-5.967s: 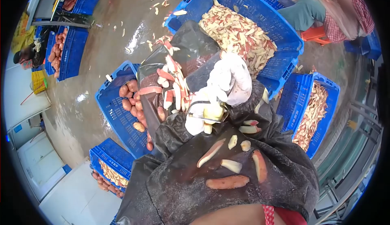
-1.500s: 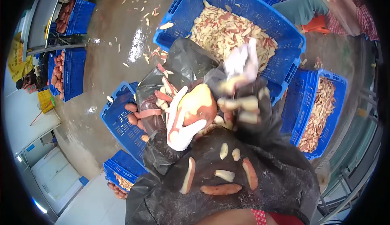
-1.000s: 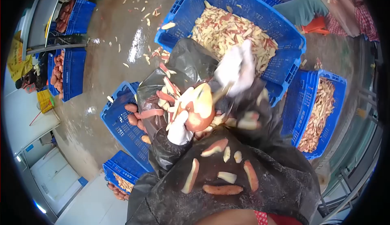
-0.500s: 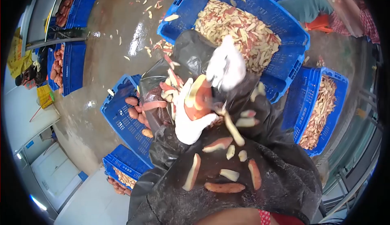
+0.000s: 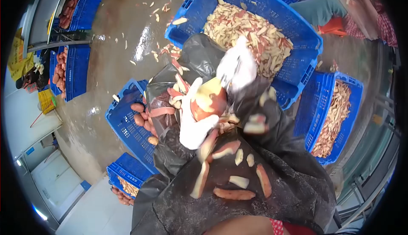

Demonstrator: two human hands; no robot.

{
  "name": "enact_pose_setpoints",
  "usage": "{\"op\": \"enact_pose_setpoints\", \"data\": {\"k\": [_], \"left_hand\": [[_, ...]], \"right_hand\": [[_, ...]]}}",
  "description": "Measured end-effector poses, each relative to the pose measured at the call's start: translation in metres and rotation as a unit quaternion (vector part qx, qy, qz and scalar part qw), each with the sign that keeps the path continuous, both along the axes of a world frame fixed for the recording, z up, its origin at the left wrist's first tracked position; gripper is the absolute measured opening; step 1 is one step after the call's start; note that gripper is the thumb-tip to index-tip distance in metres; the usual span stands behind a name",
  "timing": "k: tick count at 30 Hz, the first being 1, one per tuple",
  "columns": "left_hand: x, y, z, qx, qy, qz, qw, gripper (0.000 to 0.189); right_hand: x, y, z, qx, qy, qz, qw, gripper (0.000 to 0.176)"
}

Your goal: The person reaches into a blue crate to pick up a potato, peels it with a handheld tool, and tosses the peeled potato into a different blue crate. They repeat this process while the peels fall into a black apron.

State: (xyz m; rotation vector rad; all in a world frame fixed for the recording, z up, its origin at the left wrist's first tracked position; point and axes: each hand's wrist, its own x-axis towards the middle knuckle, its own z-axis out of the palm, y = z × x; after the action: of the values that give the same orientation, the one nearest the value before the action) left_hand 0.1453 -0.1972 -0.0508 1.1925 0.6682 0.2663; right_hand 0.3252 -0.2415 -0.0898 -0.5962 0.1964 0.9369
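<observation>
My left hand (image 5: 194,126), in a white glove, is wrapped around a red-skinned potato (image 5: 209,101). Pale flesh shows on its upper part, and skin is left on its sides. Just right of the potato is my right hand (image 5: 239,67), white-gloved too and smeared by motion. Its fingers are closed around a small metal cutting tool (image 5: 226,83), too blurred to tell its exact kind. Thick peel strips (image 5: 234,194) lie scattered over the black apron (image 5: 178,205) on my lap, and more peelings (image 5: 178,91) are heaped beside my left hand.
In front of me stands a large blue crate (image 5: 308,48) of peelings (image 5: 250,27). A blue crate (image 5: 127,126) with unpeeled potatoes (image 5: 139,119) is at my left, and another with peelings (image 5: 333,116) at my right. A person in a checked sleeve (image 5: 384,25) is at upper right. Wet floor (image 5: 114,65) shows.
The potato has turned in my left hand and shows more pale flesh. My right hand remains beside it, a little lower. A long peel strip near the potato has gone from its place.
</observation>
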Motion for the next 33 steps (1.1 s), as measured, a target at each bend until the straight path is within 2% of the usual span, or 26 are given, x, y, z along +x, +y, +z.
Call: {"op": "enact_pose_setpoints", "data": {"k": [1, 2, 3, 5, 6, 9, 10, 11, 12, 13, 14, 15, 17, 18, 19, 21, 22, 23, 25, 26, 27, 28, 29, 30, 31, 33], "left_hand": [[0.003, 0.004, -0.001, 0.012, -0.018, -0.002, 1.000, 0.096], [0.006, 0.003, 0.005, 0.006, -0.026, 0.005, 1.000, 0.097], [0.010, 0.000, 0.017, -0.001, -0.032, 0.012, 0.999, 0.097], [0.012, -0.005, 0.031, 0.000, -0.018, 0.006, 1.000, 0.098], [0.013, -0.006, 0.033, 0.012, -0.005, -0.010, 1.000, 0.098], [0.009, -0.006, 0.023, 0.092, 0.037, -0.039, 0.994, 0.097], [0.005, -0.007, 0.017, 0.115, 0.071, -0.035, 0.990, 0.096], [0.006, -0.006, 0.018, 0.119, 0.078, -0.030, 0.989, 0.096], [0.008, -0.008, 0.025, 0.087, 0.056, -0.020, 0.994, 0.098], [0.003, -0.006, 0.020, 0.149, 0.041, -0.037, 0.987, 0.102], [0.011, -0.002, 0.028, 0.177, 0.023, -0.031, 0.983, 0.104], [0.014, -0.004, 0.038, 0.197, 0.015, -0.028, 0.980, 0.106], [0.022, -0.010, 0.039, -0.010, -0.019, 0.001, 1.000, 0.105], [0.007, -0.005, 0.013, 0.106, 0.024, -0.041, 0.993, 0.106], [0.010, -0.007, 0.017, 0.021, 0.005, -0.010, 1.000, 0.106], [0.019, -0.006, 0.030, -0.140, -0.040, 0.052, 0.988, 0.105], [0.014, 0.001, 0.026, -0.037, -0.053, -0.006, 0.998, 0.104], [0.012, 0.001, 0.025, -0.033, -0.040, -0.004, 0.999, 0.102], [0.011, -0.004, 0.017, -0.148, -0.092, 0.014, 0.985, 0.099], [0.007, -0.004, 0.010, -0.114, -0.068, 0.016, 0.991, 0.098], [0.005, -0.002, 0.001, -0.075, -0.051, 0.021, 0.996, 0.096], [0.002, -0.001, -0.003, -0.035, -0.032, 0.028, 0.998, 0.094], [0.002, -0.001, -0.002, -0.083, -0.054, 0.040, 0.994, 0.092], [0.004, 0.000, 0.000, -0.132, -0.077, 0.052, 0.987, 0.089], [0.003, -0.002, 0.001, -0.184, -0.096, 0.062, 0.976, 0.087], [-0.002, -0.001, -0.005, -0.202, -0.071, 0.057, 0.975, 0.082]], "right_hand": [[0.024, 0.003, -0.014, -0.102, -0.048, -0.060, 0.992, 0.046], [0.046, -0.003, -0.018, -0.046, 0.048, -0.082, 0.994, 0.049], [0.055, -0.013, -0.021, 0.006, 0.049, -0.051, 0.997, 0.051], [0.028, -0.016, 0.022, 0.183, 0.146, 0.000, 0.972, 0.049], [0.008, -0.017, 0.029, 0.133, 0.155, 0.051, 0.978, 0.050], [0.004, -0.006, 0.009, 0.026, -0.104, 0.032, 0.994, 0.046], [0.014, 0.005, 0.005, -0.043, -0.062, -0.072, 0.994, 0.046], [0.036, 0.004, -0.012, -0.076, -0.012, -0.105, 0.991, 0.049], [0.050, -0.006, -0.033, -0.031, 0.013, -0.105, 0.994, 0.050], [0.065, -0.008, -0.045, 0.013, 0.035, -0.104, 0.994, 0.050], [0.055, -0.013, -0.014, 0.040, 0.008, -0.094, 0.995, 0.049], [0.039, -0.015, 0.014, 0.222, 0.179, -0.015, 0.958, 0.048], [-0.006, -0.016, 0.020, 0.230, 0.126, 0.081, 0.962, 0.046], [0.003, -0.009, 0.013, 0.117, 0.096, 0.007, 0.988, 0.045], [0.011, -0.003, 0.005, -0.015, 0.064, -0.050, 0.997, 0.044], [0.052, -0.008, -0.024, -0.025, 0.084, -0.144, 0.986, 0.046], [0.052, -0.015, -0.025, 0.084, 0.011, -0.114, 0.990, 0.046], [0.034, -0.014, 0.004, 0.288, 0.032, -0.021, 0.957, 0.045], [-0.004, -0.016, 0.023, 0.058, -0.031, 0.076, 0.995, 0.045], [0.008, -0.007, -0.002, 0.019, 0.013, 0.022, 0.999, 0.046], [0.029, -0.005, -0.023, 0.017, 0.076, -0.051, 0.996, 0.045], [0.041, -0.016, -0.020, 0.026, 0.075, -0.032, 0.996, 0.044], [0.051, -0.021, -0.016, 0.035, 0.076, -0.013, 0.996, 0.043], [0.043, -0.021, -0.016, 0.190, -0.012, 0.003, 0.982, 0.041], [0.024, -0.021, 0.008, 0.270, 0.277, 0.035, 0.921, 0.041], [0.002, -0.014, -0.002, 0.059, -0.016, 0.088, 0.994, 0.041]]}}
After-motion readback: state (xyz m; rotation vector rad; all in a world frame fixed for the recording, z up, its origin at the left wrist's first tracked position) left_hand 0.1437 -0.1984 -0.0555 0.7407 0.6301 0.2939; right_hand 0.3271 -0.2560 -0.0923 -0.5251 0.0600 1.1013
